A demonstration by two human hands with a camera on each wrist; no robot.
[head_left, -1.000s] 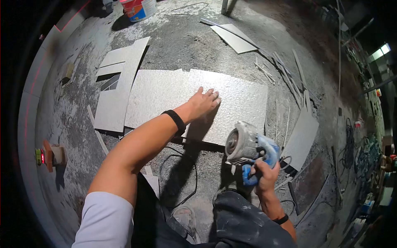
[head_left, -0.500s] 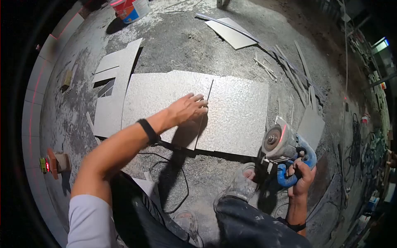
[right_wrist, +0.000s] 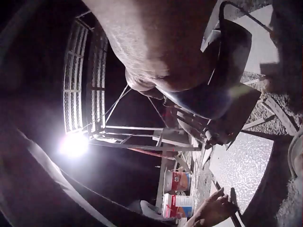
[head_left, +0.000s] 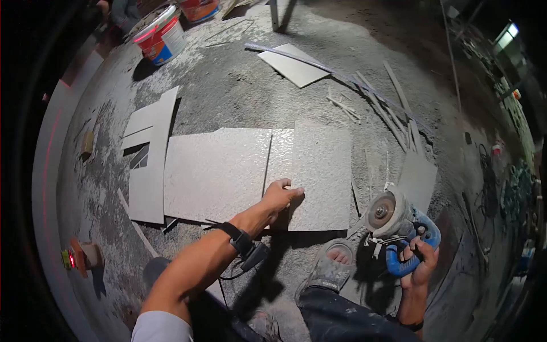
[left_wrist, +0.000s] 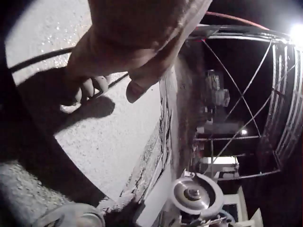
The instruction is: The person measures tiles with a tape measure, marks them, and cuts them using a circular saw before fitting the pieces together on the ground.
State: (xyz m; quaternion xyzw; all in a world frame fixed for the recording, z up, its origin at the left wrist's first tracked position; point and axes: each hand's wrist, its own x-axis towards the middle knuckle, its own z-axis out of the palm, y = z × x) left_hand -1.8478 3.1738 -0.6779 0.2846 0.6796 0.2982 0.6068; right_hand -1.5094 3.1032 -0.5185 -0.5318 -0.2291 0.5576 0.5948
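One pale strip [head_left: 281, 151] now shows beside the right tile piece [head_left: 322, 171], suggesting separation; left hand [head_left: 279, 198] has thumb and fingers apart, right hand [head_left: 420, 261] grips a disc cutter [head_left: 396, 218].

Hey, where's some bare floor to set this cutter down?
Bare floor lies beyond the middle tile, between the nearer bucket and the pointed tile. Another patch lies between the cut-out tile and the small block at left. It's crowded at right, with strips and another tile beyond the cutter.
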